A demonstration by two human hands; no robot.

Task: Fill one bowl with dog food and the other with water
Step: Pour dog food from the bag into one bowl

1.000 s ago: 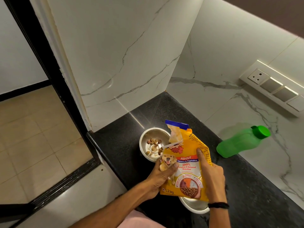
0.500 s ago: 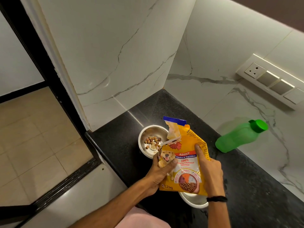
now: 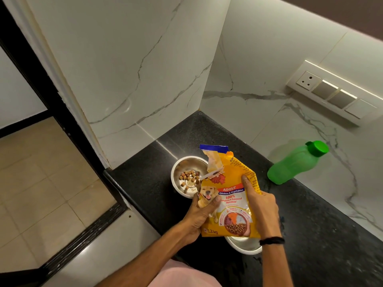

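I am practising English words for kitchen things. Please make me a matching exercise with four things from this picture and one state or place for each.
Things:
1. far bowl
2. near bowl
3. bottle
4. food bag

States:
a. held in both hands
b. green, by the wall
c. holds some kibble
d. mostly hidden under the bag

Pairs: 1-c, 2-d, 3-b, 4-a

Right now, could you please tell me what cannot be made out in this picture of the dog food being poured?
Head view, the only one:
- Near steel bowl: mostly hidden by the yellow dog food bag; its contents cannot be told.
- Green plastic bottle: translucent, water level unclear.
- Left hand and right hand: fingers behind the bag are hidden.
- Far steel bowl: its right rim is covered by the bag's torn top.
- Small print on the bag: too small.
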